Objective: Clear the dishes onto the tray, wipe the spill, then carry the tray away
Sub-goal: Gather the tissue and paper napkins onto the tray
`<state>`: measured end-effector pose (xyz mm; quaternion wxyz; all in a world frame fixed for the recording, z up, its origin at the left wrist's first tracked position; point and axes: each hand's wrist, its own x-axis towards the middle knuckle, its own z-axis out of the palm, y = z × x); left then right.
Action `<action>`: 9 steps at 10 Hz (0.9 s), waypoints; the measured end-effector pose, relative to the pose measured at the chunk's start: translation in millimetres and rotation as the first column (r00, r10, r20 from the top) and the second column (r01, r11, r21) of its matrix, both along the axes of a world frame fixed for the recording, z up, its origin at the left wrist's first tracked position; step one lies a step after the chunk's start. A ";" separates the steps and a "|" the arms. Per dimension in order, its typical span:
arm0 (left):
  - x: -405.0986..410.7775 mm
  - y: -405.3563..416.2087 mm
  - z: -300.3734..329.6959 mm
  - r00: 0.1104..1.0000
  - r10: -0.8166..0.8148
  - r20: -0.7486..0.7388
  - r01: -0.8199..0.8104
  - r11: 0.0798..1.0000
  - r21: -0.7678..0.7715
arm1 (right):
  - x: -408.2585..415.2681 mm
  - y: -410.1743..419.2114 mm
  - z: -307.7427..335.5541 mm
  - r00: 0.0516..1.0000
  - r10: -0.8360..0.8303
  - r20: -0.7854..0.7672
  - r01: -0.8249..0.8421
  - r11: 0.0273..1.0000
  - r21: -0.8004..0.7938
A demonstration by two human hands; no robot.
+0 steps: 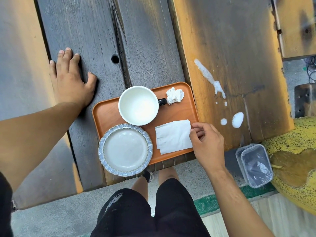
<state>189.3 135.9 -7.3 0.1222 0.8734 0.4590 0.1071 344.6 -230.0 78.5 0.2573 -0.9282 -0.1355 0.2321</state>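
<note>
An orange tray lies on the dark wooden table near its front edge. On it stand a white cup with a dark handle, a blue-rimmed plate, a crumpled tissue and a flat white napkin. My right hand pinches the napkin's right edge with thumb and fingers. My left hand rests flat on the table, left of the tray, fingers spread. A white spill runs in streaks and drops across the yellow plank to the right of the tray.
A clear plastic container sits below the table's right corner beside a yellow speckled surface. A round hole marks the dark plank behind the tray. My legs and the concrete floor show below the table edge.
</note>
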 end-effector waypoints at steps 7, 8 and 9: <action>-0.3 0.4 -1.6 1.000 -0.001 -0.006 0.001 1.000 0.009 | 12.0 24.6 -10.1 0.847 0.529 0.050 -0.507 0.834 -0.217; -0.7 1.3 -2.1 1.000 -0.001 -0.014 0.001 1.000 0.015 | 18.1 27.0 -7.7 0.824 0.566 -0.006 -0.553 0.802 -0.229; -0.8 1.3 -2.1 1.000 -0.001 -0.014 0.001 1.000 0.014 | 23.2 27.2 -7.4 0.815 0.578 -0.033 -0.569 0.790 -0.229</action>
